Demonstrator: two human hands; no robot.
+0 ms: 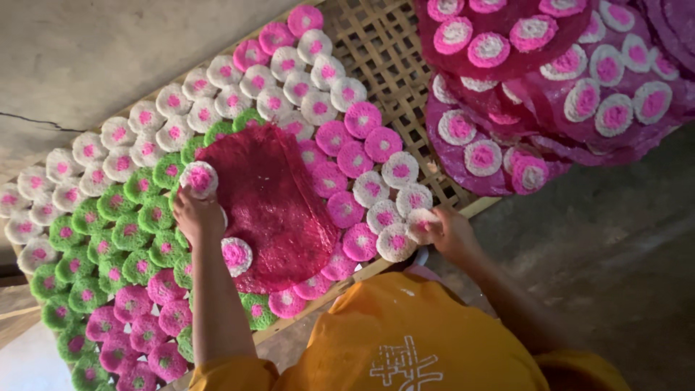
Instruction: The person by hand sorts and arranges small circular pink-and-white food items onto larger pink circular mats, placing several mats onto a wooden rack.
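— Two hands at work — what does each hold?
— Left hand [194,216] rests on the dark red sheet [271,203], fingers pinching a white-and-pink disc [199,179] just above it; another disc [236,255] lies just below.
— And the right hand [450,230]?
— Grasping a white disc [418,221] at the bamboo tray [376,43] edge. Finished sheets [550,87] are stacked well beyond it.

The woven bamboo tray [384,51] looks dry and matt, its lattice of flat strips open at 12 o'clock. The red sheet [271,206] seems thin, grainy, faintly glossy. The round discs [362,119] look rough and porous. The concrete floor [94,58] is dull, cracked.
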